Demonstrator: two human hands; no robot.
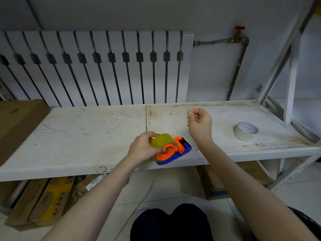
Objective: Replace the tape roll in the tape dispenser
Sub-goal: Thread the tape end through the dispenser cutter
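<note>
1 head-worn wide-angle view looks forward and down, close over a white shelf (86, 136).

Left side of the yellowish tape roll (162, 140) covered by the left hand (145, 149), near the front edge of the shelf (86, 136). Right hand (199, 123) curled, fingertips turned away, possibly pinching something too thin to make out. Cardboard boxes (45, 197) beneath partly hidden by the shelf, print unreadable.
</note>
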